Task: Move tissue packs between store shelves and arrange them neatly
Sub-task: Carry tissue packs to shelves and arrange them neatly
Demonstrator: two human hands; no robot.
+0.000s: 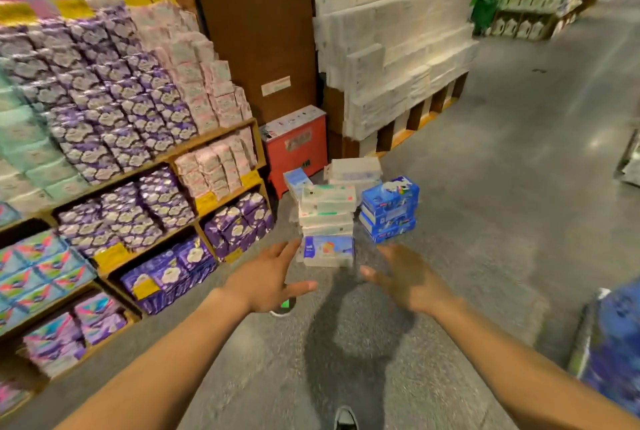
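Note:
A pile of tissue packs stands on the floor ahead of me: a white and green stack (327, 211) with a blue-fronted pack (328, 251) at its base, a blue stack (389, 210) to its right, and pale packs (353, 170) behind. My left hand (268, 279) and my right hand (407, 279) reach out with spread fingers on either side of the pile's near end, holding nothing and apart from the packs.
Wooden shelves (221, 133) full of purple, pink and teal packs fill the left. A red box (298, 149) and a brown pillar (256, 31) stand behind the pile. White packs on a pallet (394, 59) sit beyond. Blue packs (613, 343) stand at right. Grey floor stretches to the right.

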